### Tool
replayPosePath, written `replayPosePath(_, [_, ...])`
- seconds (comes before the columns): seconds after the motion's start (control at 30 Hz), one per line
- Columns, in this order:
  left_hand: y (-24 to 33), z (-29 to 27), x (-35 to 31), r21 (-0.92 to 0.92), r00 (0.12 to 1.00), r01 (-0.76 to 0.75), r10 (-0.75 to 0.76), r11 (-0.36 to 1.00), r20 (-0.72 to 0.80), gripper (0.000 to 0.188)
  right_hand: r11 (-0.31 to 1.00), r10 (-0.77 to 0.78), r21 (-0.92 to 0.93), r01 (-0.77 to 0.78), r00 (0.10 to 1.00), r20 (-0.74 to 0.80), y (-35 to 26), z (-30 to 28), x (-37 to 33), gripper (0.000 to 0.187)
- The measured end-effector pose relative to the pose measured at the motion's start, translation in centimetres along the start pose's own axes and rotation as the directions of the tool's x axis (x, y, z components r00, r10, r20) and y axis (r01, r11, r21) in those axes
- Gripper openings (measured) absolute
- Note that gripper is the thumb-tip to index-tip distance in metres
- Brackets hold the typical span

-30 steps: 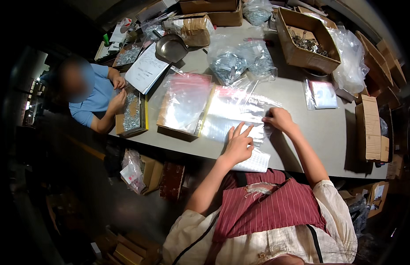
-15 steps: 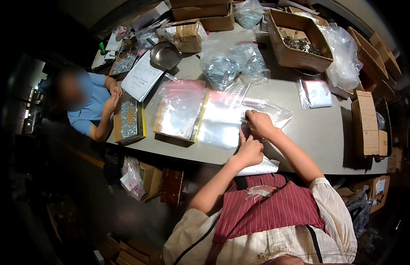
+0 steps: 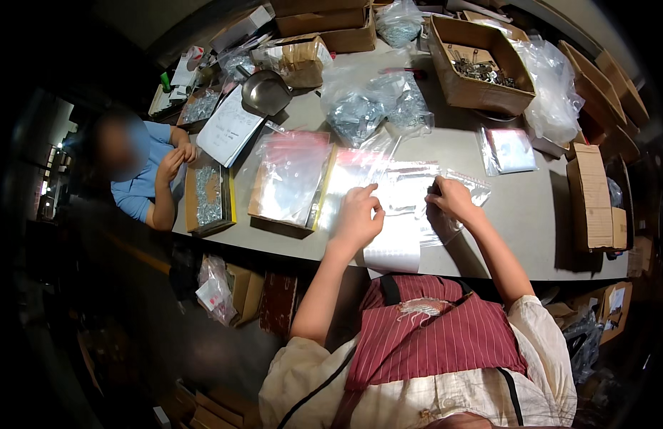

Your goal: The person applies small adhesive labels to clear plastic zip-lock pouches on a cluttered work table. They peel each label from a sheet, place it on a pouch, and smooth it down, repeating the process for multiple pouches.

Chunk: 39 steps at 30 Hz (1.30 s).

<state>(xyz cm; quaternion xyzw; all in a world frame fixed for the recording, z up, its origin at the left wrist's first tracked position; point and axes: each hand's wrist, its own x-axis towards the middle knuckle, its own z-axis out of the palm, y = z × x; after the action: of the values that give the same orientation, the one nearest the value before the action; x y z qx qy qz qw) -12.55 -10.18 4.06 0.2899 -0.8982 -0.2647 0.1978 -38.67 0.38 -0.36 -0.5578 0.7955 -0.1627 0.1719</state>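
My right hand (image 3: pixel 454 199) pinches the edge of a clear plastic bag (image 3: pixel 446 227) on the grey table. My left hand (image 3: pixel 359 218) lies beside it with thumb and fingers apart, over the edge of a pile of clear zip bags with red tops (image 3: pixel 353 161). Between my hands, more shiny clear bags (image 3: pixel 406 191) lie flat. A white sheet (image 3: pixel 393 252) that looks like small labels reaches the table's near edge, below the bags. Left of my left hand stands a shallow box of red-topped zip bags (image 3: pixel 294 175).
A co-worker's hands (image 3: pixel 177 161) are over a box of small metal parts (image 3: pixel 208 196) at the left. Beyond my hands sit bags of metal parts (image 3: pixel 360 114), a metal scoop (image 3: pixel 265 93) and an open notebook (image 3: pixel 230 129). Back right, a cardboard box (image 3: pixel 481 89) holds metal pieces.
My hands have moved apart. The left went left and up, its fingers now spread. The right went right with the clear bag, and more of the white sheet shows.
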Motion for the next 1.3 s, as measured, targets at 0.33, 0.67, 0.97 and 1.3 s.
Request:
replayPosePath(0.33, [-0.9, 3.0, -4.5, 0.025, 1.0, 0.024, -0.024, 0.999, -0.013, 0.013, 0.676, -0.244, 0.706, 0.209, 0.968, -0.053, -6.9, 2.6, -0.3, 0.029])
replayPosePath(0.67, [-1.6, 5.0, -5.4, -0.033, 0.993, 0.112, -0.111, 0.993, 0.031, 0.013, 0.939, -0.332, -0.153, 0.307, 0.926, -0.182, -9.6, 6.1, -0.4, 0.041])
replayPosePath(0.97, [-1.7, 5.2, -5.7, -0.028, 0.997, 0.073, -0.073, 0.997, 0.01, 0.015, 0.95, -0.133, 0.255, 0.178, 0.974, -0.184, -3.8, 4.3, -0.8, 0.035])
replayPosePath(1.3, [-0.1, 3.6, -4.5, -0.178, 0.995, -0.077, 0.065, 0.981, -0.074, 0.011, 0.618, -0.07, 0.744, 0.255, 0.96, -0.27, -1.7, 2.0, -2.5, 0.011])
